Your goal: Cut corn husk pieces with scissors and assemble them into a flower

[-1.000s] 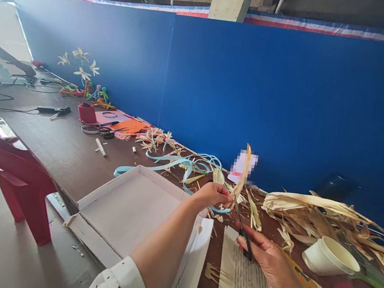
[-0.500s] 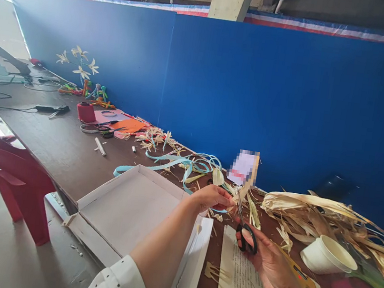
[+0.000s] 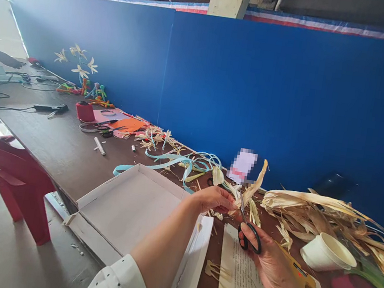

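My left hand pinches a strip of dried corn husk whose free end sticks up and to the right. Black-handled scissors are gripped in my right hand, with fingers through the loops. Their blades point up at the husk, close to my left fingertips; whether they touch it or how far they are apart I cannot make out. Beneath my right hand lies a printed sheet, and a small piece of cut husk rests by its left edge.
An open white cardboard box stands left of my forearm. On the right are a heap of dried husks, a cream paper cup and a yellow glue gun. Light-blue ribbon curls behind the box. A red chair stands at left.
The husk strip's free end has swung to the right and now shows more clearly. The scissors and my right hand have shifted slightly right and down; my left hand stays nearly in place.
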Demonstrator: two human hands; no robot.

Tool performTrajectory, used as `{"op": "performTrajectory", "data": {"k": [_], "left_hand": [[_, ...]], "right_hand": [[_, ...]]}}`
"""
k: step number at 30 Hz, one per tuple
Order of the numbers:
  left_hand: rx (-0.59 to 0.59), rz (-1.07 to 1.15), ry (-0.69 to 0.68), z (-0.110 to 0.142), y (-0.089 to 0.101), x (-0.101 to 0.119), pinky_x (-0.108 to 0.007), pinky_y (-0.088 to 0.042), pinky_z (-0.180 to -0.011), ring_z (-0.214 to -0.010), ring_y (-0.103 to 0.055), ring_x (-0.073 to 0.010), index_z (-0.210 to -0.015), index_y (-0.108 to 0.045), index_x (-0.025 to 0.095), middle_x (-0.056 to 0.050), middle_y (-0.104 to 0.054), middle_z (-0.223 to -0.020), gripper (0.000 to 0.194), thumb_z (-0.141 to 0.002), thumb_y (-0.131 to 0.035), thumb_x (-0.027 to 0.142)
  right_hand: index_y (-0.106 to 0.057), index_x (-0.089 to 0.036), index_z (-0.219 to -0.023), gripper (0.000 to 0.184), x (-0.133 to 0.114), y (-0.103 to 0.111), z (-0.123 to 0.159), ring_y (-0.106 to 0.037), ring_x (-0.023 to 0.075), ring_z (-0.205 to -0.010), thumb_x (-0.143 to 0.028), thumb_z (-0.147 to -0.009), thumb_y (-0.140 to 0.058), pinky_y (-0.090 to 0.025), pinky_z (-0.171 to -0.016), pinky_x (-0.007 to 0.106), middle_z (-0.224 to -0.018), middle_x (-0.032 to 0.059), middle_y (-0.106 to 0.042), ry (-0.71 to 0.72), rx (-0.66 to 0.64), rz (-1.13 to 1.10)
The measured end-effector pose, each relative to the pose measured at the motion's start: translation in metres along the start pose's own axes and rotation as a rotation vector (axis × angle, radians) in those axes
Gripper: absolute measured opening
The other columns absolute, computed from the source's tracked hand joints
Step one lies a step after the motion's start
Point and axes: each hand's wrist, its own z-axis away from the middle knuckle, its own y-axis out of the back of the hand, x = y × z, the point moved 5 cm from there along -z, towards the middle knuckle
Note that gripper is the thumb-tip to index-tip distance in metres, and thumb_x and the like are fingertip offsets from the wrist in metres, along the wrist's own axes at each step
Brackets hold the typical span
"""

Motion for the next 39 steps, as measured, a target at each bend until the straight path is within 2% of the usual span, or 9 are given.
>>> {"op": "performTrajectory", "data": {"k": [6, 12, 18, 21, 24, 30, 39], "left_hand": [[-0.027, 0.0, 0.01, -0.001, 0.0001, -0.0015, -0.022, -0.037, -0.058, -0.054, -0.048, -0.0067, -0.068, -0.06, 0.011, 0.001, -0.055, -0.059, 0.014, -0.061, -0.071, 0.016], [-0.022, -0.012, 0.013, -0.0008, -0.0004, -0.0015, -0.022, -0.036, -0.057, -0.054, -0.047, -0.0069, -0.066, -0.059, 0.011, 0.001, -0.055, -0.059, 0.014, -0.061, -0.071, 0.017], [-0.047, -0.012, 0.002, -0.0002, -0.0022, -0.0002, -0.022, -0.036, -0.057, -0.054, -0.047, -0.0064, -0.069, -0.06, 0.011, 0.0, -0.055, -0.06, 0.016, -0.061, -0.071, 0.019], [-0.046, 0.003, 0.005, -0.0012, -0.0018, -0.0006, -0.023, -0.037, -0.059, -0.054, -0.048, -0.0068, -0.07, -0.06, 0.01, 0.0, -0.056, -0.061, 0.019, -0.06, -0.073, 0.02], [-0.051, 0.02, 0.01, -0.0022, -0.0015, -0.0017, -0.023, -0.037, -0.059, -0.055, -0.049, -0.0072, -0.07, -0.06, 0.01, 0.0, -0.056, -0.061, 0.021, -0.059, -0.074, 0.02], [-0.059, 0.03, -0.011, -0.0032, 0.0007, -0.0021, -0.023, -0.033, -0.055, -0.054, -0.048, -0.0073, -0.07, -0.06, 0.01, 0.001, -0.055, -0.057, 0.023, -0.056, -0.075, 0.02], [-0.076, 0.022, -0.055, -0.0005, 0.0003, 0.0028, -0.023, -0.03, -0.053, -0.053, -0.046, -0.0075, -0.066, -0.06, 0.009, -0.001, -0.054, -0.055, 0.013, -0.059, -0.069, 0.016]], "right_hand": [[-0.074, -0.026, -0.097, 0.036, -0.003, -0.0003, -0.0006, -0.051, 0.0109, -0.066, -0.044, -0.067, -0.075, -0.043, -0.062, 0.022, -0.075, -0.0011, -0.063, 0.055, 0.033, 0.074], [-0.074, -0.021, -0.09, 0.034, -0.0016, -0.0016, 0.0001, -0.057, 0.0156, -0.07, -0.045, -0.066, -0.074, -0.044, -0.066, 0.026, -0.08, 0.0028, -0.068, -0.002, -0.001, 0.077], [-0.072, -0.02, -0.087, 0.029, -0.0028, -0.0023, -0.0009, -0.046, 0.0098, -0.06, -0.043, -0.069, -0.073, -0.037, -0.057, 0.023, -0.065, -0.0024, -0.055, 0.058, 0.035, 0.091], [-0.068, -0.018, -0.071, 0.026, -0.0058, -0.0051, -0.0004, -0.04, 0.0089, -0.057, -0.044, -0.069, -0.072, -0.032, -0.052, 0.022, -0.061, -0.0028, -0.049, 0.091, 0.041, 0.116], [-0.062, -0.018, -0.059, 0.031, -0.0068, -0.0054, -0.0005, -0.036, 0.0088, -0.056, -0.045, -0.069, -0.071, -0.028, -0.05, 0.023, -0.058, -0.0029, -0.046, 0.108, 0.054, 0.139], [-0.064, -0.019, -0.066, 0.027, -0.0009, 0.0004, -0.0044, -0.039, 0.0099, -0.058, -0.045, -0.07, -0.07, -0.03, -0.054, 0.024, -0.059, -0.0028, -0.046, 0.1, 0.052, 0.17], [-0.069, -0.018, -0.078, 0.029, -0.001, 0.0036, -0.0032, -0.039, 0.0095, -0.058, -0.046, -0.069, -0.071, -0.03, -0.053, 0.023, -0.061, -0.0026, -0.046, 0.068, 0.004, 0.126]]}}
